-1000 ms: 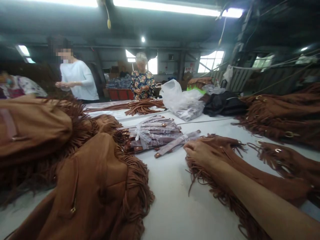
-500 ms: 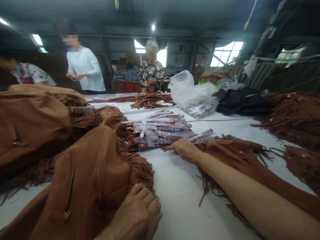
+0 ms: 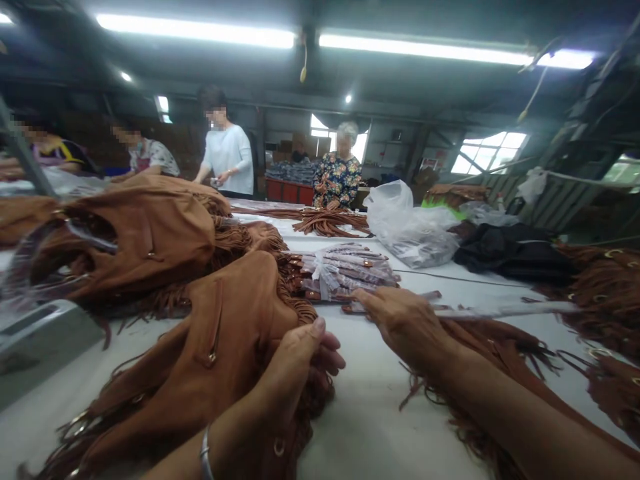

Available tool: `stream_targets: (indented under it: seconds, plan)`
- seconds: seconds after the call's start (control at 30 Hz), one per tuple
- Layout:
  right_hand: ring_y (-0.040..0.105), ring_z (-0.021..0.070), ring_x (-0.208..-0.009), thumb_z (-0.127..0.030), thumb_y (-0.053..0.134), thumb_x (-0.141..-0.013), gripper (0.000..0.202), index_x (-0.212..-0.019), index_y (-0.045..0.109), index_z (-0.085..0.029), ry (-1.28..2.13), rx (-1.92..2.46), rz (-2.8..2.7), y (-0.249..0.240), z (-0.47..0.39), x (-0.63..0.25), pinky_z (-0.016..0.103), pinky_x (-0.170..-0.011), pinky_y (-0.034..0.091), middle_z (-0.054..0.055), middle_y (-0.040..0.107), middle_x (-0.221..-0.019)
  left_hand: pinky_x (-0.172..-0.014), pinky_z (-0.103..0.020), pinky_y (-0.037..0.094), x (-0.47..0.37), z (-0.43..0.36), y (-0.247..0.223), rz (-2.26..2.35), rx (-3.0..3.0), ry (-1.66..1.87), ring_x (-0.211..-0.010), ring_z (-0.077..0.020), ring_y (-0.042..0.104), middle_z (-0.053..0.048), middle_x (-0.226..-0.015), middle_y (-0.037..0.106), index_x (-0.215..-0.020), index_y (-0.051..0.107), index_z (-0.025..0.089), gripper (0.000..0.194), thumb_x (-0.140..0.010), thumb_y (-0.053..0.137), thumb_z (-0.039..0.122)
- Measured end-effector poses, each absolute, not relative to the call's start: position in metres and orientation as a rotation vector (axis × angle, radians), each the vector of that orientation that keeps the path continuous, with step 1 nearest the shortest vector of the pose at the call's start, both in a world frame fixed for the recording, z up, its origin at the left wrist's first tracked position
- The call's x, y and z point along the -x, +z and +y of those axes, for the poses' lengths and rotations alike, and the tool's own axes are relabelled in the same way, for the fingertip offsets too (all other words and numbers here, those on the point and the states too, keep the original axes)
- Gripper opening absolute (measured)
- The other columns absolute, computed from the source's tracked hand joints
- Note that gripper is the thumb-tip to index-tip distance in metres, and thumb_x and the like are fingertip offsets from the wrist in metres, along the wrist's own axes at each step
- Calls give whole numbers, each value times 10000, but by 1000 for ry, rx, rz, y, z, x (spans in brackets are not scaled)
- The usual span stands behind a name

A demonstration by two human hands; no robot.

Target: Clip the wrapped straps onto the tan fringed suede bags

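My left hand (image 3: 305,360), a bangle on its wrist, is raised at the fringed edge of a brown bag (image 3: 240,313). Its thumb and fingers are apart, with nothing seen between them. The bag lies on its side, a zipper pocket facing up. My right hand (image 3: 400,317) is closed on a plastic-wrapped strap (image 3: 510,309), which sticks out on both sides of it. Just beyond lies a tied bundle of wrapped straps (image 3: 350,267). A second fringed brown bag (image 3: 483,333) lies flat below my right forearm, partly hidden by it.
More brown bags (image 3: 170,227) are piled at left behind a grey box-like object (image 3: 45,347). A white plastic bag (image 3: 405,227) and black cloth (image 3: 510,253) lie at the back right. Fringed pieces (image 3: 605,287) heap at far right. Several people stand or sit across the white table (image 3: 370,413).
My left hand has lifted off the bag and its fingers have opened. My right hand now has a long wrapped strap lying across to the right. The view has tilted up and turned left.
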State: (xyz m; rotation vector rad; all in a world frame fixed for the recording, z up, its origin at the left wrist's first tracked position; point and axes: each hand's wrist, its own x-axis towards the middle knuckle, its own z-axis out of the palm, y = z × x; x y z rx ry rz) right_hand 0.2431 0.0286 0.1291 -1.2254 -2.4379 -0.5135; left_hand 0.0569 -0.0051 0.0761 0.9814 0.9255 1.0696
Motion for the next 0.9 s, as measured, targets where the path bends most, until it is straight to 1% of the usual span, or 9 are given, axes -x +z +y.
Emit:
stream_targets:
  seconds: [0.07, 0.1, 0.17, 0.23, 0.33, 0.47, 0.53, 0.67, 0.9]
  plan:
    - [491, 165, -720, -159, 408, -885, 336, -1171, 563, -243, -639, 1244, -2448, 113, 3, -234, 274, -667, 335, 62, 574, -778, -361, -188, 294, -58, -12, 74, 905, -909, 1049, -437, -116, 504, -66, -632, 619, -834, 537, 127, 504, -775, 439, 617]
    - [489, 162, -714, -162, 406, -888, 335, -1170, 563, -251, -589, 1251, -2451, 105, -8, -229, 271, -662, 333, 60, 569, -775, -341, -183, 264, -58, -16, 72, 899, -909, 1038, -402, -105, 480, -61, -618, 612, -838, 535, 125, 512, -771, 440, 623]
    - [498, 145, -703, -201, 383, -908, 284, -1103, 587, -231, -263, 1266, -2451, 96, -26, -222, 253, -650, 346, 47, 572, -775, -336, -178, 228, -58, -22, 65, 901, -920, 1031, -372, -87, 442, -59, -594, 600, -814, 538, 119, 532, -777, 421, 636]
    - [506, 125, -670, -257, 352, -924, 262, -950, 602, -185, 168, 1290, -2406, 94, -37, -219, 231, -620, 362, 30, 573, -748, -361, -179, 240, -58, -29, 57, 907, -933, 1058, -388, -78, 433, -62, -585, 592, -778, 544, 111, 545, -792, 394, 636]
    - [501, 101, -582, -309, 362, -914, 293, -747, 549, -159, 654, 1334, -2297, 102, -46, -218, 213, -551, 371, 6, 553, -671, -416, -182, 275, -57, -38, 50, 864, -982, 1144, -439, -68, 433, -40, -609, 586, -779, 545, 119, 434, -803, 480, 548]
    - [479, 77, -493, -340, 403, -885, 291, -713, 534, -145, 1068, 1319, -2174, 113, -54, -219, 193, -468, 359, -4, 534, -623, -447, -182, 271, -56, -50, 51, 759, -986, 1243, -469, -55, 410, -9, -640, 570, -844, 563, 132, 276, -787, 587, 401]
    - [470, 73, -497, -352, 432, -869, 267, -768, 558, -139, 1197, 1266, -2122, 115, -57, -218, 186, -453, 354, -1, 539, -644, -441, -180, 251, -55, -56, 54, 684, -924, 1226, -453, -47, 375, 10, -587, 522, -793, 565, 127, 248, -794, 586, 374]
    - [475, 82, -562, -353, 498, -839, 232, -819, 581, -137, 1354, 1108, -2093, 117, -64, -218, 189, -502, 389, -2, 531, -663, -438, -165, 213, -53, -65, 62, 463, -669, 1127, -430, -33, 311, 51, -500, 398, -715, 531, 129, 219, -806, 572, 324]
    - [522, 106, -634, -387, 558, -798, 264, -814, 570, -123, 1483, 1089, -1992, 115, -75, -213, 224, -585, 443, 26, 574, -716, -440, -172, 212, -48, -78, 58, 492, -705, 1216, -434, -34, 323, 42, -512, 436, -723, 552, 125, 218, -802, 586, 325]
